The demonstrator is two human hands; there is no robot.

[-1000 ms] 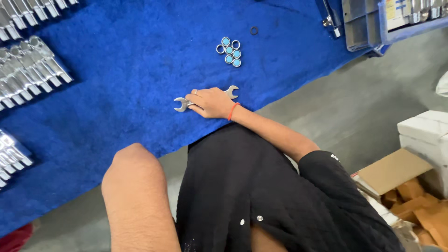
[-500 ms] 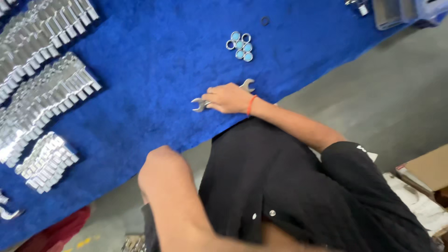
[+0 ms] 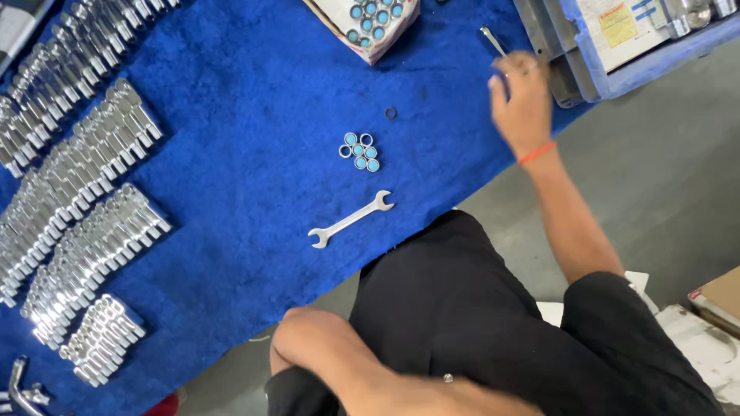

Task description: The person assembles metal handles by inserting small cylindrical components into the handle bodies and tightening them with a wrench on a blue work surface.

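My right hand (image 3: 524, 100), with an orange band at the wrist, is stretched out to the far right of the blue cloth (image 3: 231, 169). Its blurred fingertips are at a slim silver tool (image 3: 492, 40); whether they grip it is unclear. A silver double open-ended wrench (image 3: 351, 219) lies free on the cloth near the front edge. Just beyond it sits a cluster of small blue-centred metal rings (image 3: 361, 151), and a single dark ring (image 3: 391, 113). Only my left arm's bent elbow (image 3: 316, 350) shows at the bottom; the hand itself is hidden.
Rows of shiny metal sockets (image 3: 85, 192) cover the left of the cloth. An open packet of blue-centred rings (image 3: 370, 19) lies at the top. A blue bin (image 3: 617, 46) stands at the right. Cardboard boxes (image 3: 717, 296) sit on the grey floor.
My right hand has let go of the wrench and reached up to the right toward the silver tool. The wrench now lies alone. The view has shifted.
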